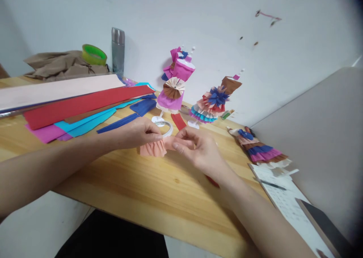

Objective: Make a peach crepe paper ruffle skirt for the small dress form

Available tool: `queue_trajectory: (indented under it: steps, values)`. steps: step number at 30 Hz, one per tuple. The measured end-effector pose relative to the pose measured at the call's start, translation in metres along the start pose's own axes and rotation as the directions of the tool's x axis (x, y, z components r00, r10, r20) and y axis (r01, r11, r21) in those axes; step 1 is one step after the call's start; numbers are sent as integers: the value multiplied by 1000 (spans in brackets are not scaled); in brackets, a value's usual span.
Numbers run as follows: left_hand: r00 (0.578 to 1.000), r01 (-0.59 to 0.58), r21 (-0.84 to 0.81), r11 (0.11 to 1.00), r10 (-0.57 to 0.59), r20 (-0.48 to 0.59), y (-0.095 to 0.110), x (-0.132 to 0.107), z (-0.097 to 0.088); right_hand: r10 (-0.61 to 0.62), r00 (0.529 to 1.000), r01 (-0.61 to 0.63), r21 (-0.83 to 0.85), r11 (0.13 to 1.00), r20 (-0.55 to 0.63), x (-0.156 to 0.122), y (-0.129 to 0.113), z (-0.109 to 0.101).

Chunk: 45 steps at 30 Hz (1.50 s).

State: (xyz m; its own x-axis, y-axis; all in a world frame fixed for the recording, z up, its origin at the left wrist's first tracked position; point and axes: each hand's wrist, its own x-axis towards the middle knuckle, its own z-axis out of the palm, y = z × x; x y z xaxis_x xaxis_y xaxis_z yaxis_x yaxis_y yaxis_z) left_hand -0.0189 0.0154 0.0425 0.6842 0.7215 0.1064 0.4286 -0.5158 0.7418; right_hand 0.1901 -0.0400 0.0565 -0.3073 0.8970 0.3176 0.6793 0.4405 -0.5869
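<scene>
Wooden table (136, 190), pale and grained, as I viewed it remotely through the head camera; it stood against a white wall (221, 8) and sloped down to the right in my view. At its far left lay crumpled brown cloth (56, 63) beneath a green tape roll (94, 54), with a grey bottle (118, 52) upright just beside. Before these, long paper sheets (87, 106) in pale pink, red, brown, turquoise and magenta overlapped, and blue paper pieces (143, 107) lay at their right end. Toward the middle stood a magenta-dressed stand (183, 70), then a brown-topped stand (231, 85) with tiered ruffles. At the right a layered paper dress (265, 150) lay near a grey panel (312, 107).

My left hand (141, 129) came in low from the left, wrist nearly level, thumb and forefinger pinching the peach pleated strip (153, 148), which was held above the table's middle. A white tape roll (171, 129) showed just behind; whether the fingertips touched it, I could not tell. My right hand (198, 146) reached in from the lower right, thumb and forefinger pressed on the strip's plainer right end, other fingers curled.

On the white sheet (283, 190) at right, beneath a dark pen (273, 184), ran lines of writing too small to read.
</scene>
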Motion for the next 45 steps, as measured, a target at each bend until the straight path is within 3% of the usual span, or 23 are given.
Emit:
queue_trajectory:
  steps: [8,17,22,27,31,36,45]
  values:
    - [1000,22,12,1000,-22,-16,0,1,4,10,1000,-11,57,998,16,-2,8,18]
    - [999,-24,39,999,26,-47,-4,2,6,-9,1000,9,111,994,-8,-3,0,19]
    - [999,43,-65,997,-41,31,-4,1,8,-42,998,32,199,979,48,-3,3,23]
    - [999,6,-17,1000,-6,-32,-5,1,9,7,1000,-10,317,948,10,-1,5,24]
    - [1000,-1,1,1000,1,-10,-5,1,9,62,998,-68,378,923,29,1,5,23]
    - [998,-58,5,998,58,-31,-7,1,9,124,992,-114,316,942,-13,3,7,24]
    - [1000,-26,1,1000,26,-4,-5,1,9,116,993,-102,314,944,-27,6,14,26]
